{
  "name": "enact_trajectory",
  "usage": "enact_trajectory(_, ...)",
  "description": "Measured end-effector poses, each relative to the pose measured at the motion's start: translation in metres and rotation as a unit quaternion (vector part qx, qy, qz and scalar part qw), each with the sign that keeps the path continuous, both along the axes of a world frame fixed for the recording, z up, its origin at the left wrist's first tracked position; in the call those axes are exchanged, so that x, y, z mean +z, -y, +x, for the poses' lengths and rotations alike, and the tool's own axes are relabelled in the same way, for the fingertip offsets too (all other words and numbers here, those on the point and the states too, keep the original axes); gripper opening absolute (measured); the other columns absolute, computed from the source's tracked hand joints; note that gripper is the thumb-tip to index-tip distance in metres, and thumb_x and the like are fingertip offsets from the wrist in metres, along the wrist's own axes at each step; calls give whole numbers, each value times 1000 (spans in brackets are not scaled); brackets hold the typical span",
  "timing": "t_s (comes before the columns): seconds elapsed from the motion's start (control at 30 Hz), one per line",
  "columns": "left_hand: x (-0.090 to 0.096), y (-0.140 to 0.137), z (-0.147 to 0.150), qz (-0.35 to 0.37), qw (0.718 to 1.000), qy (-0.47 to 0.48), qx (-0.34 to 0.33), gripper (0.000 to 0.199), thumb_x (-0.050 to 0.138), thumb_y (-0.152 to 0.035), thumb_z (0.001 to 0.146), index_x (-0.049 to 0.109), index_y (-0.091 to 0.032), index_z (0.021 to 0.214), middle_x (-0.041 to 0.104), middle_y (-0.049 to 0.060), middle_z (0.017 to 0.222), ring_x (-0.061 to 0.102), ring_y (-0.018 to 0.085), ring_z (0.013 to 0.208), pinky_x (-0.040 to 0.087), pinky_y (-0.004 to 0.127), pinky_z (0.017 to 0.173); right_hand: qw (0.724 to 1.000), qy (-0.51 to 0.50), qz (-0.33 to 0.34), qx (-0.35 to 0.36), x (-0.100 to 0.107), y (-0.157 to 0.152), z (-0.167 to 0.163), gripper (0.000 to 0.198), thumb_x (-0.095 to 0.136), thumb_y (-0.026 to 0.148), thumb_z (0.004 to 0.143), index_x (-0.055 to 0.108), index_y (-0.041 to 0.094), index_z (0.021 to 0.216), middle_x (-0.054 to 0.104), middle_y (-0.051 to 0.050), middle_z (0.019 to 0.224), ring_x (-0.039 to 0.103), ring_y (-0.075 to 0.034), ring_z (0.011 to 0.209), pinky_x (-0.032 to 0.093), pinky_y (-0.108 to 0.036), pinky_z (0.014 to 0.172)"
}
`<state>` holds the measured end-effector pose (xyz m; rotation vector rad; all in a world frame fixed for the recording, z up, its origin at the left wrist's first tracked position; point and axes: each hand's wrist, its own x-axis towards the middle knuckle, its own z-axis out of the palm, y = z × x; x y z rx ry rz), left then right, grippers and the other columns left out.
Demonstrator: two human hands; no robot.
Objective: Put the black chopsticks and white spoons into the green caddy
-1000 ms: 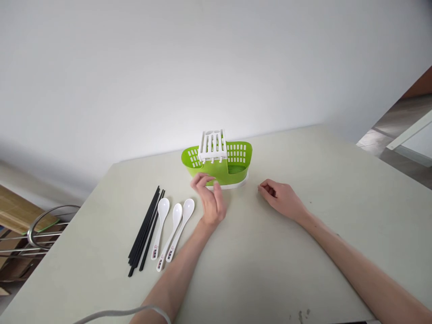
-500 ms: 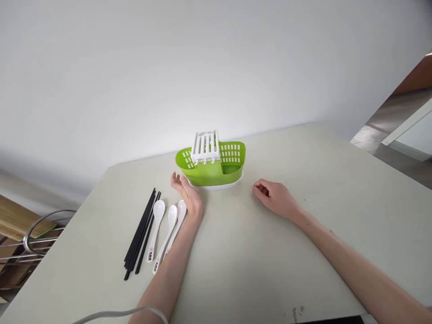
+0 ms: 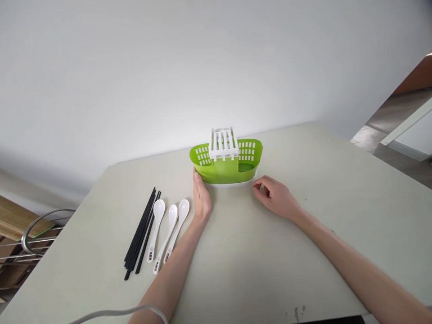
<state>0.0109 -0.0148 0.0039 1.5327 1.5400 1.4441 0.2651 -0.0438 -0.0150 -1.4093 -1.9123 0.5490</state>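
Note:
A green utensil holder (image 3: 222,173) with slotted sides stands upright on a white base tray (image 3: 232,185). A white slotted rack (image 3: 223,143) sits across its middle. My left hand (image 3: 201,198) lies against the left end of the holder, its fingers stretched out flat and partly hidden by the angle. Close to the right end of the base rests my right hand (image 3: 276,198), fingers curled loosely with nothing visible in them. Three white spoons (image 3: 173,216) lie left of my left forearm. Beside them is a bunch of black chopsticks (image 3: 140,234).
The pale table (image 3: 236,261) meets a white wall (image 3: 216,67) at the back. A grey cable (image 3: 114,312) crosses the lower left near my forearm. A metal rack (image 3: 29,245) stands off the left side, and a dark object (image 3: 334,320) is at the front edge.
The utensil holder has shifted right, with my left hand moving right against its end. My right hand has barely moved, and the holder now sits nearer to it.

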Motion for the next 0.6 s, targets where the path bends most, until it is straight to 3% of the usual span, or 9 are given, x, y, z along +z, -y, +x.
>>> enact_trajectory(0.1,4,5,4,-34,998,16,-52,70,19,-60,110,34,-22,167,34,3,173,26,22,162,16,40,135,999,-24,-6,-23,0,-1,0,18,51,41,101,61,26,100,71,-6,105,59,-15,62,50,-34,68)
enact_trajectory(0.3,9,7,6,-52,989,-56,-128,65,24,-58,110,41,-26,164,38,0,170,27,23,161,17,47,135,994,-81,-21,-65,-2,-1,1,26,53,47,100,52,25,114,71,-7,110,55,-14,56,46,-32,61)
enact_trajectory(0.6,-2,7,7,-33,961,-183,-202,70,37,-59,108,36,-20,166,34,7,171,30,25,160,23,45,134,997,-53,-7,-60,-6,-2,2,25,54,39,97,56,25,118,71,-8,116,58,-15,61,48,-34,65)
